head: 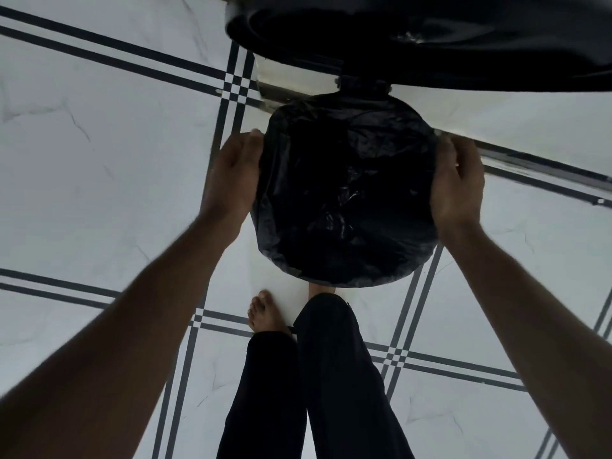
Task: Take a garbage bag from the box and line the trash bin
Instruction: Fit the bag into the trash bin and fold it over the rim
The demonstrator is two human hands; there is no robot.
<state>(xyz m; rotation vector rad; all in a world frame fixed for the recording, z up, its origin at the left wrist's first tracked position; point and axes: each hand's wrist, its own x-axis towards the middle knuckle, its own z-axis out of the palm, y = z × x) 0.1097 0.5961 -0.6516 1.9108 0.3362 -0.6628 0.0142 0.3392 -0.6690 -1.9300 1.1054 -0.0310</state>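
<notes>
White marble-look floor tiles [99, 180] crossed by dark double lines, black garbage bag [344, 193] stretched over round trash bin mouth, rim gripped through plastic by left hand [231, 180] and right hand [458, 183], lid [430, 38] raised behind.

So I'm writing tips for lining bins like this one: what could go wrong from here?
The garbage bag is stretched taut over the rim, with the left hand and right hand at opposite sides; pulling harder might tear the thin plastic. The near edge looks only shallowly folded over, so it could slip back in. The raised lid hangs overhead and could drop onto the hands.
</notes>
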